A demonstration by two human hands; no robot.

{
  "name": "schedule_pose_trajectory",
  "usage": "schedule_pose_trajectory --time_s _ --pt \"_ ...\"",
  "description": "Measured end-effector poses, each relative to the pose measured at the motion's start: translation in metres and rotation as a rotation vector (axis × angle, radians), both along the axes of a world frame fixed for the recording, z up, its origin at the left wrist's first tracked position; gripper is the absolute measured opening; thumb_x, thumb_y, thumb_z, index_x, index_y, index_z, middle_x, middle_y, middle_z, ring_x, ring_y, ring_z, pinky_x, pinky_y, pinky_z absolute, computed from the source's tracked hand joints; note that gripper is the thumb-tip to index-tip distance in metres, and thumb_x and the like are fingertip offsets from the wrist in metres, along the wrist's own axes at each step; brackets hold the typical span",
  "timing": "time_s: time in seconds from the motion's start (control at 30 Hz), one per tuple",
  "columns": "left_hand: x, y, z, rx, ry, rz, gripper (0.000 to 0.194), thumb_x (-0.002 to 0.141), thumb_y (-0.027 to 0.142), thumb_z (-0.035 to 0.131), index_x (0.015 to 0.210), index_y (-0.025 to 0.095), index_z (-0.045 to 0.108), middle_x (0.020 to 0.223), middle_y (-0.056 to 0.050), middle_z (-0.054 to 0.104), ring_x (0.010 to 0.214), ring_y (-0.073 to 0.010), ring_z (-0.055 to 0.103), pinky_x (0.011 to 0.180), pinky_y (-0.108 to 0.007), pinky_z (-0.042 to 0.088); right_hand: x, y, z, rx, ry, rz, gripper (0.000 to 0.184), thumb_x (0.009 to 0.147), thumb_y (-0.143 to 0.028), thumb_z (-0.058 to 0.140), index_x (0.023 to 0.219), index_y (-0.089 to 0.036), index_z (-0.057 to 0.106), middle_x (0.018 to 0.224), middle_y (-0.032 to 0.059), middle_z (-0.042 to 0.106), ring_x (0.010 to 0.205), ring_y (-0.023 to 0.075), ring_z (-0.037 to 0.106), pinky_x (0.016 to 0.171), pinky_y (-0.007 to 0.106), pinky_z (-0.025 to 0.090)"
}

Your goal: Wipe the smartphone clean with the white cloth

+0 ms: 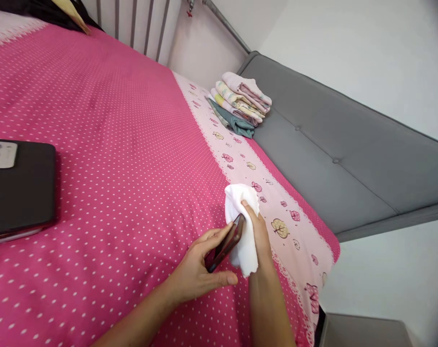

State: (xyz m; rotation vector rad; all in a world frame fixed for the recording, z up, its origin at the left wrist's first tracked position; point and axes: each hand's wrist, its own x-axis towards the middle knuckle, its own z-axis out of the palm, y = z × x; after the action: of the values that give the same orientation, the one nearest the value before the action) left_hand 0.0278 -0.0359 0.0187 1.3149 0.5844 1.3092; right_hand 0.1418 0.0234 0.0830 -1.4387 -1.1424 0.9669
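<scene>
Device [23, 188], black, lens-backed, at left edge on pink dotted bedspread [132, 168]. Left hand [197, 272], lower centre: curled round dark phone [224, 248], thumb jutting right. Phone's upper end against white cloth [247, 255]; right hand [260, 236] pinching cloth, thumb uppermost. Folded clothes [240, 103] stacked upper centre, beside grey headboard [331, 125], right.

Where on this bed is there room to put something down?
The dotted bedspread is bare between the black device and the stack of folded fabric. It's crowded where the left hand and right hand hold a phone and white cloth.
</scene>
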Motion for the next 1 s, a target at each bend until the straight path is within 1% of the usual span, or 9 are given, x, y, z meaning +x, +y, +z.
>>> schedule_pose_trajectory --time_s 0.1,0.23,0.4,0.53,0.6,0.7,0.77,0.87,1.0 --pt "-0.001 -0.001 0.001 -0.068 -0.027 0.01 0.056 0.08 0.035 0.062 0.133 0.031 0.046 0.133 -0.005 0.046 0.125 -0.0242 0.04 0.106 -0.033 0.028 0.002 0.0 -0.004 -0.091 0.057 0.055 0.051 0.071 -0.061 0.059 0.089 -0.014 0.066 0.048 -0.0043 0.051 0.043 0.014 0.048 0.048 0.027 0.041" --pt "-0.005 -0.001 0.0 -0.115 -0.043 0.046 0.047 0.084 0.041 0.055 0.129 0.029 0.05 0.133 -0.006 0.042 0.125 -0.0262 0.037 0.104 -0.035 0.03 0.003 -0.002 -0.006 -0.105 0.086 0.068 0.052 0.07 -0.061 0.061 0.091 -0.014 0.064 0.051 -0.0033 0.053 0.046 0.0148 0.051 0.049 0.028 0.043" --pt "-0.008 0.002 -0.003 -0.123 -0.064 0.069 0.05 0.082 0.048 0.055 0.126 0.025 0.054 0.111 -0.008 0.053 0.107 -0.0267 0.049 0.094 -0.036 0.036 -0.004 -0.009 -0.008 -0.171 0.204 0.032 0.044 0.068 -0.058 0.064 0.082 -0.016 0.061 0.049 -0.0056 0.048 0.041 0.012 0.044 0.043 0.025 0.037" --pt "-0.007 0.005 -0.006 -0.251 -0.162 0.121 0.044 0.075 0.05 0.062 0.109 0.021 0.065 0.101 -0.006 0.062 0.095 -0.0254 0.055 0.086 -0.034 0.04 -0.007 -0.013 -0.027 -0.202 0.281 0.032 0.037 0.065 -0.052 0.071 0.076 -0.018 0.059 0.05 -0.0063 0.049 0.043 0.0112 0.044 0.043 0.024 0.035" --pt "-0.007 0.006 -0.006 -0.335 -0.226 0.153 0.042 0.069 0.048 0.069 0.1 0.019 0.068 0.094 -0.006 0.066 0.09 -0.0256 0.058 0.08 -0.032 0.043 -0.007 -0.016 -0.04 -0.18 0.256 0.043 0.037 0.067 -0.052 0.07 0.078 -0.018 0.061 0.055 -0.0044 0.054 0.048 0.0124 0.05 0.046 0.024 0.039" --pt "-0.006 0.006 -0.003 -0.438 -0.323 0.219 0.042 0.061 0.043 0.077 0.094 0.018 0.07 0.089 -0.005 0.07 0.084 -0.0233 0.061 0.074 -0.028 0.046 -0.009 -0.02 -0.054 -0.122 0.183 0.033 0.041 0.072 -0.054 0.065 0.09 -0.017 0.064 0.071 0.0008 0.065 0.061 0.0157 0.059 0.057 0.026 0.046" --pt "-0.007 0.007 -0.002 -0.519 -0.372 0.253 0.04 0.056 0.042 0.08 0.086 0.016 0.071 0.081 -0.004 0.071 0.074 -0.0206 0.063 0.069 -0.027 0.047 -0.011 -0.023 -0.056 -0.102 0.114 0.039 0.042 0.074 -0.053 0.062 0.094 -0.017 0.063 0.079 0.0027 0.068 0.068 0.0175 0.062 0.062 0.028 0.048" --pt "-0.008 0.008 -0.002 -0.665 -0.449 0.271 0.037 0.055 0.042 0.081 0.076 0.014 0.069 0.067 -0.003 0.069 0.061 -0.0184 0.063 0.061 -0.027 0.049 -0.011 -0.026 -0.053 -0.101 -0.052 0.082 0.038 0.077 -0.05 0.06 0.094 -0.016 0.063 0.081 0.0037 0.068 0.071 0.0185 0.063 0.063 0.028 0.049" --pt "-0.011 0.011 0.0 -0.823 -0.557 0.286 0.033 0.06 0.04 0.079 0.078 0.014 0.068 0.066 -0.005 0.071 0.058 -0.0199 0.065 0.059 -0.028 0.052 -0.009 -0.027 -0.053 -0.054 -0.239 0.119 0.033 0.078 -0.042 0.057 0.095 -0.014 0.063 0.085 0.0056 0.069 0.075 0.0194 0.063 0.066 0.028 0.048"
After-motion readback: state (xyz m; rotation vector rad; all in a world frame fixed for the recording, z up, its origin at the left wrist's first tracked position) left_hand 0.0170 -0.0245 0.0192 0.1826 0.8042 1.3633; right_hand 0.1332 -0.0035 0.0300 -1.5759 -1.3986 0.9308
